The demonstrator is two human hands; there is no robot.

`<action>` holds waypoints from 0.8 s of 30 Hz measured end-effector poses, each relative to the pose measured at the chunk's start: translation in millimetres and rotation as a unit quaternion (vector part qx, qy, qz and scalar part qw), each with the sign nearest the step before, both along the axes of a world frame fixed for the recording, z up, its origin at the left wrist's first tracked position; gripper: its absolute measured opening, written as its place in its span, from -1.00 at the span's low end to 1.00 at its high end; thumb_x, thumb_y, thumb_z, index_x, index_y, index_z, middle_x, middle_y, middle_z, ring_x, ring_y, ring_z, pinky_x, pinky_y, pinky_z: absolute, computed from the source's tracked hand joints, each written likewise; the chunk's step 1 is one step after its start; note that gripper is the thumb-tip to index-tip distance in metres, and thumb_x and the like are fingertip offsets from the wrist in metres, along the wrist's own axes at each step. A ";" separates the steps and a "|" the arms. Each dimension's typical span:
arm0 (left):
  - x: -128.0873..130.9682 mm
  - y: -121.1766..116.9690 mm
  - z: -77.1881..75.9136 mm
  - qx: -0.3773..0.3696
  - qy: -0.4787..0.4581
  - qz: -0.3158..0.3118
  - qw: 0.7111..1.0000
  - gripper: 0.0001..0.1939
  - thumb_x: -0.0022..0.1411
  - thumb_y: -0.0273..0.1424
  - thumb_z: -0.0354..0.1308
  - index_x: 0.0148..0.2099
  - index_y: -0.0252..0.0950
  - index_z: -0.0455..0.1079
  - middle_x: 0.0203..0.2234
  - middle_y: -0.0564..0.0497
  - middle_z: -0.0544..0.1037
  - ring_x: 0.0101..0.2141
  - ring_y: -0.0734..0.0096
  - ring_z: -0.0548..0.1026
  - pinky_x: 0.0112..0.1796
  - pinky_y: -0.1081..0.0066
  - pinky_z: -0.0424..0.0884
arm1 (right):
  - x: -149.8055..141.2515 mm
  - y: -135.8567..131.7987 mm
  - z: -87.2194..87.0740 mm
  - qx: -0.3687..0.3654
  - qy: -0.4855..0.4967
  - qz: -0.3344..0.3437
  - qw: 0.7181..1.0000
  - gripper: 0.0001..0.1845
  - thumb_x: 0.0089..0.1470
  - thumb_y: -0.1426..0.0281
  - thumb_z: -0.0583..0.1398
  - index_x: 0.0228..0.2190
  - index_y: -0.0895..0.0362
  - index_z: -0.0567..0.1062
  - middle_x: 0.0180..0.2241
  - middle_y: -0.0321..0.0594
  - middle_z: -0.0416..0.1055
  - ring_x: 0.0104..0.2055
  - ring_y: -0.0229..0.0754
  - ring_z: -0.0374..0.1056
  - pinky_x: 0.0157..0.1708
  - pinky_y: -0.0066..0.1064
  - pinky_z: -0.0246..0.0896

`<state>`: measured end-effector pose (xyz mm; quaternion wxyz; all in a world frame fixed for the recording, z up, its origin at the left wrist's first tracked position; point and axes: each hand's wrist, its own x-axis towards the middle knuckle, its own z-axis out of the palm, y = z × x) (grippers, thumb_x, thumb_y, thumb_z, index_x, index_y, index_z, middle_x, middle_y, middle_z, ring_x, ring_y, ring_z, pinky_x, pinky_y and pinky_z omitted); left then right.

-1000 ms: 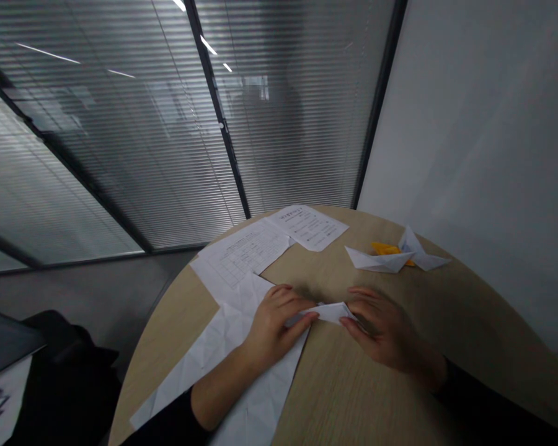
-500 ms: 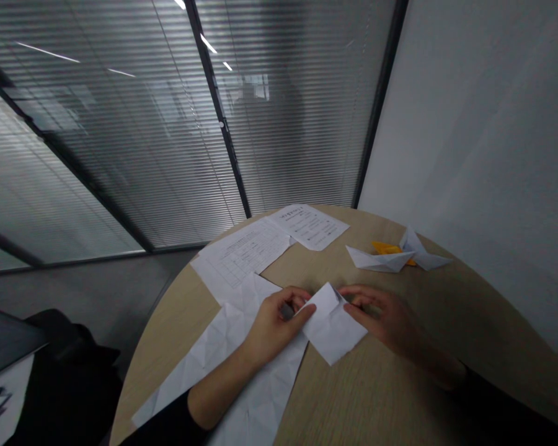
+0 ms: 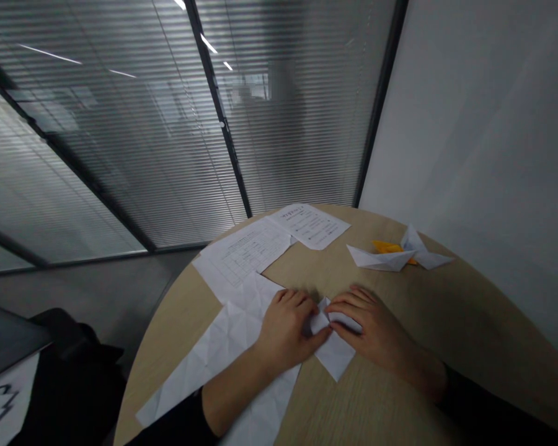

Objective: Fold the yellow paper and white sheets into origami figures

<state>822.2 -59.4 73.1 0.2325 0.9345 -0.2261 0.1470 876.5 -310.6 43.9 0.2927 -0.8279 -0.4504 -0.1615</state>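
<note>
Pinching a folded white paper [image 3: 335, 353] between both hands on the desk [image 3: 390, 387]. Left hand [image 3: 286, 331] is curled, closed onto the paper's left side. Right hand [image 3: 369, 322] is angled in, with fingers [image 3: 348, 316] pressed on top of the fold. The paper is thin and crisp, roughly a diamond, with its lower point sticking out below my hands; my fingers hide most of the upper part. My left forearm lies across a creased paper sheet [image 3: 214, 353], criss-crossed with fold lines, its edge just beside the folded piece. The desk is round, with a light wood grain. Further out are a printed grid form [image 3: 244, 257] overlapping a printed text sheet [image 3: 309, 226]. To the right, a white paper boat [image 3: 381, 259] sits with an orange paper piece [image 3: 385, 246] and a white folded piece [image 3: 428, 259] touching it. Past the desk edge: black bag [image 3: 69, 365], glass partition with slatted blinds [image 3: 121, 155], white wall [image 3: 474, 124].
</note>
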 end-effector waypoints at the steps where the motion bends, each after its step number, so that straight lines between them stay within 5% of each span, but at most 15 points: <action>1: 0.2 -1.0 -0.1 0.000 0.002 0.006 1.000 -0.70 0.37 -0.13 0.54 -0.10 -0.18 0.58 -0.20 -0.07 0.70 -0.13 0.02 0.65 -0.01 0.03 0.45 | 0.1 0.0 -1.4 0.000 0.002 -0.001 1.000 -0.67 0.35 0.51 0.37 0.07 -0.05 0.68 -0.01 -0.18 0.75 0.07 0.07 0.63 0.31 0.14 0.43; 7: -1.2 -0.8 2.6 0.046 -0.035 -0.018 0.998 -0.90 0.48 -0.31 0.39 -0.13 -0.20 0.59 -0.23 -0.06 0.71 -0.16 0.06 0.63 0.02 0.01 0.43 | -0.5 -0.7 -4.1 -0.006 0.012 -0.011 1.000 -0.68 0.37 0.49 0.36 0.09 -0.03 0.65 0.02 -0.15 0.74 0.09 0.10 0.62 0.38 0.26 0.36; 12: 1.3 3.1 -0.9 0.090 -0.070 -0.008 0.993 -0.86 0.53 -0.41 0.27 -0.19 -0.22 0.56 -0.27 -0.07 0.68 -0.21 0.08 0.63 0.03 -0.02 0.46 | -1.4 -1.2 -0.5 -0.016 0.000 -0.011 1.000 -0.67 0.41 0.48 0.34 0.13 -0.04 0.66 0.04 -0.14 0.74 0.11 0.12 0.62 0.39 0.27 0.39; 19: 3.9 8.9 0.2 0.002 -0.030 0.035 0.999 -0.94 0.47 -0.46 0.25 -0.14 -0.20 0.46 -0.26 -0.01 0.66 -0.25 0.17 0.64 0.02 0.03 0.51 | -3.6 -1.3 0.8 -0.048 -0.001 0.010 0.999 -0.52 0.50 0.50 0.21 0.32 -0.04 0.60 0.26 -0.09 0.67 0.29 0.11 0.55 0.48 0.29 0.30; 24: 3.5 9.9 0.5 0.006 -0.033 0.036 0.999 -0.92 0.53 -0.47 0.20 -0.10 -0.21 0.47 -0.22 -0.02 0.67 -0.18 0.14 0.66 0.05 0.01 0.52 | -3.6 -1.4 3.2 -0.081 0.015 0.030 0.996 -0.44 0.50 0.50 0.17 0.39 -0.10 0.57 0.35 -0.18 0.64 0.37 0.05 0.52 0.59 0.29 0.13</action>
